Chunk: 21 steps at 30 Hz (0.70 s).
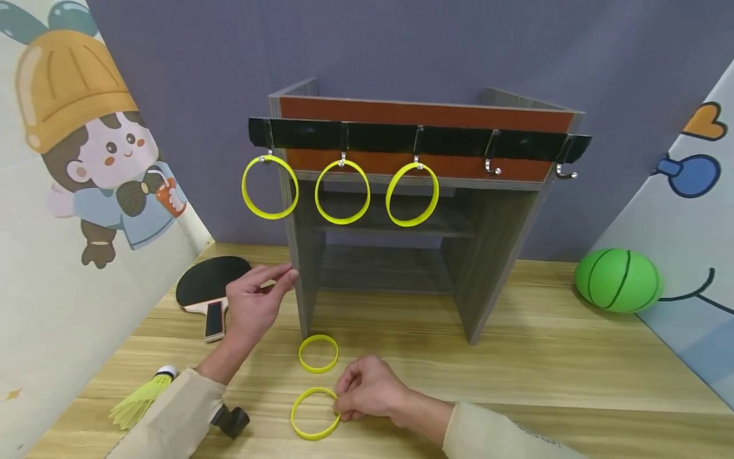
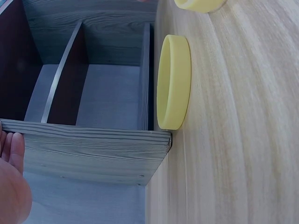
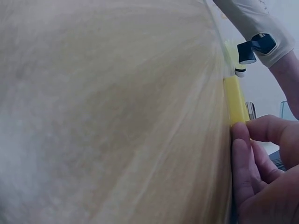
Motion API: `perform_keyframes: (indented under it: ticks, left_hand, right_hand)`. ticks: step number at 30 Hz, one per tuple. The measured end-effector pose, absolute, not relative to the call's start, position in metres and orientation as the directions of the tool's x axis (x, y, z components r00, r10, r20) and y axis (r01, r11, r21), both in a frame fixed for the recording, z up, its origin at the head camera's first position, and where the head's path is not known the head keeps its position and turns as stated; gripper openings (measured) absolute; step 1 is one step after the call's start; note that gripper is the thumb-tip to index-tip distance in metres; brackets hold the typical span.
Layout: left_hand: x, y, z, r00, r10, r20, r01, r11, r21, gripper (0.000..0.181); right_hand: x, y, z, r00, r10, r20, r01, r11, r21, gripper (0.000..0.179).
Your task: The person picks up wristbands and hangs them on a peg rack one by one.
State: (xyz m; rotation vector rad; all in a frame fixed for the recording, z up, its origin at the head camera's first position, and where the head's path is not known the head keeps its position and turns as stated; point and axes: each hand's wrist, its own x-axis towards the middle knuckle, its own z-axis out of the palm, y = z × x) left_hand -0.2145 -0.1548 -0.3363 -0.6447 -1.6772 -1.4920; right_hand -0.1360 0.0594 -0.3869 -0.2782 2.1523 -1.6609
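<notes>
My right hand [image 1: 371, 390] pinches the right side of a yellow ring [image 1: 295, 417] low on the table, thumb and fingertips at its band. In the right wrist view the ring [image 3: 235, 100] shows edge-on beside the fingertips. A second yellow ring [image 1: 301, 362] lies just behind it, near the foot of a grey wooden shelf [image 1: 493, 255]. With fingers extended, my left hand [image 1: 254, 303] has its fingertips right at the front edge of the shelf's left panel. Three more yellow rings [image 1: 243, 191] hang from the left three hooks of a black rail [image 1: 378, 135].
Two bare hooks [image 1: 492, 167] are at the rail's right. Left of the shelf lie a table tennis paddle [image 1: 209, 280] and a yellow shuttlecock [image 1: 140, 396]. A green ball [image 1: 618, 280] sits at the far right by the wall. Walls [image 1: 401, 51] enclose the table.
</notes>
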Motion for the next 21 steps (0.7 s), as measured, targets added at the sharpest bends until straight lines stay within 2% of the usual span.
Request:
perform_keyframes:
  ticks: [13, 21]
  left_hand:
    - [-0.214, -0.154, -0.335, -0.564, -0.132, 0.815, 0.796, 0.175, 0.580, 0.014]
    - [-0.210, -0.153, -0.331, -0.585, -0.128, 0.801, 0.780, 0.183, 0.599, 0.016]
  right_hand:
    - [-0.135, 0.067, -0.386, -0.892, -0.417, -0.176, 0.109, 0.179, -0.978, 0.013]
    - [-0.132, 0.081, -0.383, -0.887, -0.434, -0.156, 0.102, 0.146, -0.984, 0.010]
